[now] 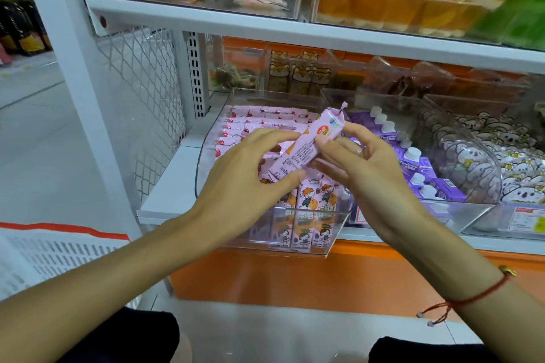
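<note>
1. Holding a pink pack (306, 144) above the clear bin (203, 162), the person has both hands on it. The left hand (244, 174) pinches the lower end between thumb and forefinger, with its other fingers loosely curled. The right hand (362, 165) pinches the upper half, thumb on the printed face and fingers beneath, and its outer fingers are spread free.
2. The pack hangs over the middle of the bin. It is clear of the bin's walls and just above the upright packs (309, 200) that fill the bin's front.
3. What could go wrong:
   - Both holds are light fingertip pinches on a smooth wrapper, so the pack would likely slip if one hand let go before the other tightened. It would then drop crosswise onto the rows inside the bin.
   - Pushing it down at this slant could wedge it across the upright packs or knock them over, since they stand close together.
   - A swing to the right of the bin could brush the purple cartons (418, 165) beside it.
4. The pack's long axis runs diagonally. Its lower end is toward the bin's front left, and its crimped tip points up and away toward the bin's back right corner. The printed label faces up toward the camera.
</note>
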`<state>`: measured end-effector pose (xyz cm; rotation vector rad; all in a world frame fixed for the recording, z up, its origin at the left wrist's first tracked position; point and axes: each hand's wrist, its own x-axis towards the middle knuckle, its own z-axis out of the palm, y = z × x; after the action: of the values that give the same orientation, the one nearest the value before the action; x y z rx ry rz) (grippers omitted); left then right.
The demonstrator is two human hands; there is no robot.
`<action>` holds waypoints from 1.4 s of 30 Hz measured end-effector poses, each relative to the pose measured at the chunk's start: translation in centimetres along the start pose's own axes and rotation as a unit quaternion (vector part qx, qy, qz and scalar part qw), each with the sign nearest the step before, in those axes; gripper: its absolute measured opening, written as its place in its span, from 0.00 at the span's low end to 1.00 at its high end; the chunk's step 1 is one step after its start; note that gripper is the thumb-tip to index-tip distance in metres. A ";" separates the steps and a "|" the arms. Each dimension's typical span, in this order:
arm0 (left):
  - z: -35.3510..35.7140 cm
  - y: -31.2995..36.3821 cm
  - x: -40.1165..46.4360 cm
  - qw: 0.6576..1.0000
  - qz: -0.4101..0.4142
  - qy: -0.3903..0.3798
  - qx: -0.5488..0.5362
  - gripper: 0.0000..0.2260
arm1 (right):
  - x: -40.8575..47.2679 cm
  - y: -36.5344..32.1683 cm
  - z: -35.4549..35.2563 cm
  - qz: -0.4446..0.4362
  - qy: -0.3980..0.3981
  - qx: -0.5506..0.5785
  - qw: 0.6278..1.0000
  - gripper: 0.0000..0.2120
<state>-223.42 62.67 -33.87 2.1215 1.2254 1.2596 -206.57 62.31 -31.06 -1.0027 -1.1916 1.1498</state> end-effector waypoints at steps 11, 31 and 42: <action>-0.9 0.5 0.9 0.972 -0.118 -0.063 -0.196 0.16 | 0.0 -0.7 -0.7 -0.021 -0.004 -0.085 0.996 0.13; -1.1 1.0 1.2 0.970 -0.090 -0.058 -0.217 0.17 | -0.8 0.0 0.4 -0.160 -0.061 -0.188 0.967 0.27; -0.9 -0.1 1.4 0.884 -0.185 -0.163 -0.397 0.18 | -1.0 -0.2 1.2 -0.201 -0.017 -0.161 0.966 0.18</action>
<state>-223.94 63.85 -32.73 1.3421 0.7259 0.9442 -207.76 61.27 -30.88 -0.9230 -1.5585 0.6674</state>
